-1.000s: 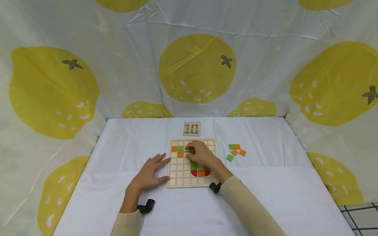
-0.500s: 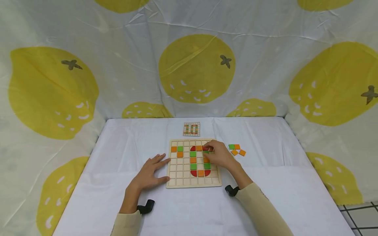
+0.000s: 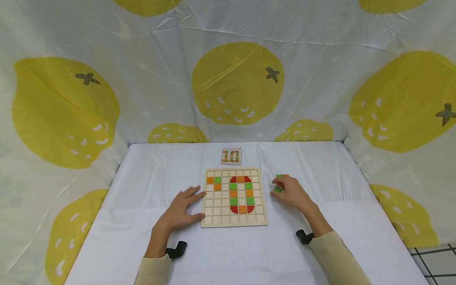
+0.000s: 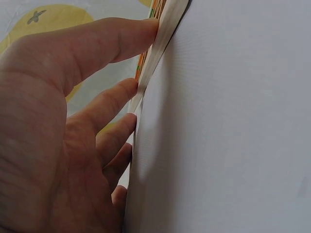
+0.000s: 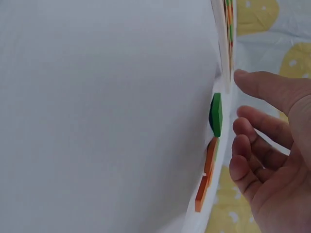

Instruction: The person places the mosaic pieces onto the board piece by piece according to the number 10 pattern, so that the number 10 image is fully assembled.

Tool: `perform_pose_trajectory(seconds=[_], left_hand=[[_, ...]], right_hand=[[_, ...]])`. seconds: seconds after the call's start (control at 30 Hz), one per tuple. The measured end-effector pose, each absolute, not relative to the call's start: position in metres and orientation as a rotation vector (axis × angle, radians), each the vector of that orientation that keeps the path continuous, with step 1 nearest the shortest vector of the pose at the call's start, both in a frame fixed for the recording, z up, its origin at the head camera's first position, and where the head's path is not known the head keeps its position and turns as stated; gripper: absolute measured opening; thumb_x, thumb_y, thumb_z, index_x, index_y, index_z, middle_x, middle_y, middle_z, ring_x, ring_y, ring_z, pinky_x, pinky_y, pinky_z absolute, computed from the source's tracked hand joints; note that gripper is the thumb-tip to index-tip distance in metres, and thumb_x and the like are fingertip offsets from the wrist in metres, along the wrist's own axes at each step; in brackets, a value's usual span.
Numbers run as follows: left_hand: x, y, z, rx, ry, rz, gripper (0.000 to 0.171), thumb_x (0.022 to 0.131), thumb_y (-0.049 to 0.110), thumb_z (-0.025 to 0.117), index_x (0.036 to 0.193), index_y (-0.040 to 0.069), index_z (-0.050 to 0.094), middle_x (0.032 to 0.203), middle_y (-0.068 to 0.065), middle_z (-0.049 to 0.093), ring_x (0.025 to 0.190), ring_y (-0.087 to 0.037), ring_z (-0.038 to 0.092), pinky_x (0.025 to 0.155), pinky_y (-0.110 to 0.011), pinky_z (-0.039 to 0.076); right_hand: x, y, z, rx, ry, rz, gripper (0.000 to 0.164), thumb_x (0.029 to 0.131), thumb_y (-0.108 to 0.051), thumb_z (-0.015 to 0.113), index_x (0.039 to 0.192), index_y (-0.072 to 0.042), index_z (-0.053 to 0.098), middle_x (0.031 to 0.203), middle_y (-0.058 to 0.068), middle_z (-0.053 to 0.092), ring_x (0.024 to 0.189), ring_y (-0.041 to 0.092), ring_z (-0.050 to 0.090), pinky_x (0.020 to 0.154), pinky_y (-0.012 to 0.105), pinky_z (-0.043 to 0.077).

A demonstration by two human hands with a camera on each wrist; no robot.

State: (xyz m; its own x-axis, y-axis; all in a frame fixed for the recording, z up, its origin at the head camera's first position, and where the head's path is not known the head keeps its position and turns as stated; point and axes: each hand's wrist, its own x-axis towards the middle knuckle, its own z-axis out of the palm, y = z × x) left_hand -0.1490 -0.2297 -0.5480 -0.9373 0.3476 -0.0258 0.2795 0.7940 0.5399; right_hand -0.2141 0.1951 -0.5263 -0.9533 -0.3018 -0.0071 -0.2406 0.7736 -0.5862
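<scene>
A wooden grid board lies on the white cloth. Red, orange and green tiles form a ring on its right half, and three more tiles sit at its upper left. My left hand rests beside the board with fingers spread. In the left wrist view, the thumb and fingertips meet the board's edge. Over the loose tiles right of the board hovers my right hand, partly hiding them. The right wrist view shows its thumb and fingers apart, nothing between them, near a green tile and orange tiles.
Behind the board lies a small pattern card printed with a coloured 10 on a grid. A lemon-print curtain rises at the table's back and sides.
My right hand has moved right, from the board's ring of tiles to the loose tiles, uncovering the whole ring. The left hand has stayed at the board's left edge.
</scene>
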Motion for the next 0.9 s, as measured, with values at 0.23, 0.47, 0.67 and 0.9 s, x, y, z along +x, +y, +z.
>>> perform_pose_trajectory(seconds=[0.23, 0.47, 0.67, 0.9], left_hand=[[-0.149, -0.229, -0.547, 0.500, 2.860, 0.825, 0.074, 0.084, 0.050, 0.074, 0.152, 0.026, 0.054, 0.165, -0.004, 0.040, 0.157, -0.034, 0.029, 0.126, -0.063, 0.019], [-0.148, -0.229, -0.545, 0.497, 2.855, 0.834, 0.074, 0.084, 0.049, 0.075, 0.152, 0.026, 0.054, 0.165, -0.005, 0.040, 0.157, -0.034, 0.029, 0.126, -0.064, 0.019], [-0.148, -0.228, -0.545, 0.491, 2.850, 0.831, 0.074, 0.084, 0.049, 0.074, 0.152, 0.026, 0.054, 0.165, -0.004, 0.040, 0.157, -0.034, 0.028, 0.127, -0.063, 0.019], [-0.148, -0.229, -0.546, 0.489, 2.862, 0.823, 0.074, 0.084, 0.049, 0.073, 0.152, 0.027, 0.054, 0.165, -0.004, 0.040, 0.157, -0.034, 0.029, 0.127, -0.063, 0.019]], right_hand=[[-0.207, 0.215, -0.530, -0.391, 2.859, -0.854, 0.042, 0.083, -0.023, 0.087, 0.116, -0.001, 0.073, 0.096, 0.003, 0.066, 0.084, 0.018, 0.055, 0.076, 0.032, 0.047], [-0.206, 0.217, -0.536, -0.370, 2.863, -0.883, 0.029, 0.083, -0.017, 0.084, 0.106, -0.002, 0.074, 0.087, 0.002, 0.066, 0.076, 0.015, 0.053, 0.069, 0.028, 0.045], [-0.208, 0.216, -0.536, -0.341, 2.867, -0.869, 0.024, 0.083, -0.016, 0.081, 0.102, -0.003, 0.074, 0.086, 0.002, 0.066, 0.076, 0.016, 0.054, 0.071, 0.030, 0.046], [-0.212, 0.200, -0.530, -0.370, 2.869, -0.948, 0.026, 0.086, -0.017, 0.078, 0.106, 0.000, 0.075, 0.086, 0.003, 0.067, 0.078, 0.016, 0.056, 0.071, 0.030, 0.048]])
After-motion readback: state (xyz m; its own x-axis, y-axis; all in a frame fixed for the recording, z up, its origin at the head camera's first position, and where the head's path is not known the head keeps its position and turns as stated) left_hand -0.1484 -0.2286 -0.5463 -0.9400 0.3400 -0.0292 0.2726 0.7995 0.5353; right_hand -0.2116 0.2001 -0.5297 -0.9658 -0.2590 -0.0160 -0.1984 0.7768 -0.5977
